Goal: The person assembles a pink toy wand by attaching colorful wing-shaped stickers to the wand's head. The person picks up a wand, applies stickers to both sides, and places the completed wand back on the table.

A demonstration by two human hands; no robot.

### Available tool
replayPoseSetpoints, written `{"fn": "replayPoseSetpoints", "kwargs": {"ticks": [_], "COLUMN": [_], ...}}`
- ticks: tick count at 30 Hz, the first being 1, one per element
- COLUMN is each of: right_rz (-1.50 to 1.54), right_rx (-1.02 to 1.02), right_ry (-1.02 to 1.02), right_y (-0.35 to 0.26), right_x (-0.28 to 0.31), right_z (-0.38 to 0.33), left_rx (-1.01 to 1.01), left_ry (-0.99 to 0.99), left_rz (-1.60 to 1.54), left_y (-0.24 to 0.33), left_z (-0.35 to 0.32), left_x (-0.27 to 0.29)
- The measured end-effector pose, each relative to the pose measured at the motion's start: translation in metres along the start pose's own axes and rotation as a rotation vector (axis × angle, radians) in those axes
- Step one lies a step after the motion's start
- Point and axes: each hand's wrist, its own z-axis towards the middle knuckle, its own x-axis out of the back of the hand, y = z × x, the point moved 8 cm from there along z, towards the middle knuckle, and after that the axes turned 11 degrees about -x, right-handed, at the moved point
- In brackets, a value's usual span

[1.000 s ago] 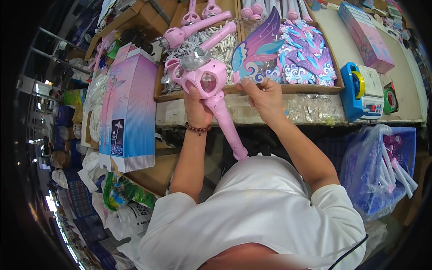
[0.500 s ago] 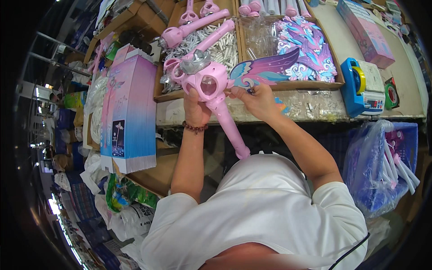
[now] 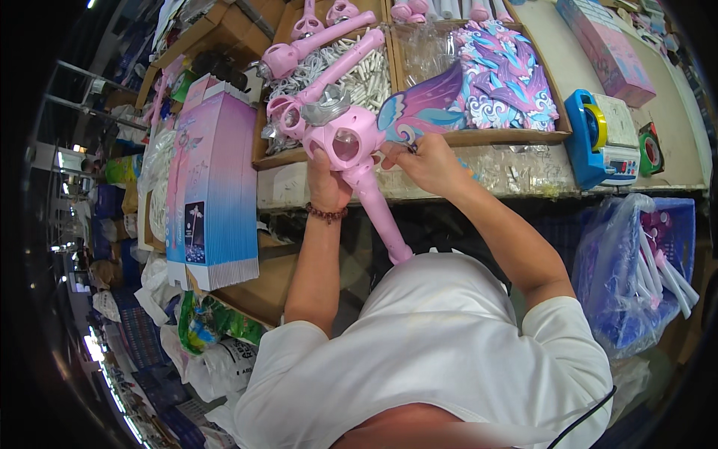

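Observation:
My left hand is closed around the round head of a pink toy wand, which has a clear ball inside and a grey crown on top. Its handle slants down toward my shirt. A purple and blue wing sticks out from the right side of the head. Just below the wing's base, my right hand is closed, fingers curled and pressed together. A small dark piece shows at its fingers, too small to make out.
Behind my hands, a cardboard tray holds wings and clear plastic parts. Another box holds more wands and white pieces. Flat printed cartons stand at left. A blue scale-like device and a plastic-lined blue crate are at right.
The wing has tilted upward at its outer end. My right fingers have shifted from the wing's base to just below it. My left hand keeps its hold on the wand.

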Motion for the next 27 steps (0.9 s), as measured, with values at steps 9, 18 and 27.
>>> {"fn": "replayPoseSetpoints", "kwargs": {"ticks": [9, 18, 27], "right_rz": [0.188, 0.052, -0.616], "right_rx": [0.050, 0.035, 0.147], "right_ry": [0.087, 0.075, 0.172], "right_y": [0.023, 0.028, 0.012], "right_x": [-0.005, 0.006, 0.009], "right_z": [0.005, 0.022, -0.031], "left_rx": [0.037, -0.158, -0.289], "left_ry": [-0.022, 0.076, 0.313], "left_rz": [0.026, 0.084, -0.084], "left_y": [-0.005, 0.010, 0.047], "left_z": [-0.001, 0.013, 0.038], "left_x": [0.004, -0.010, -0.020]}}
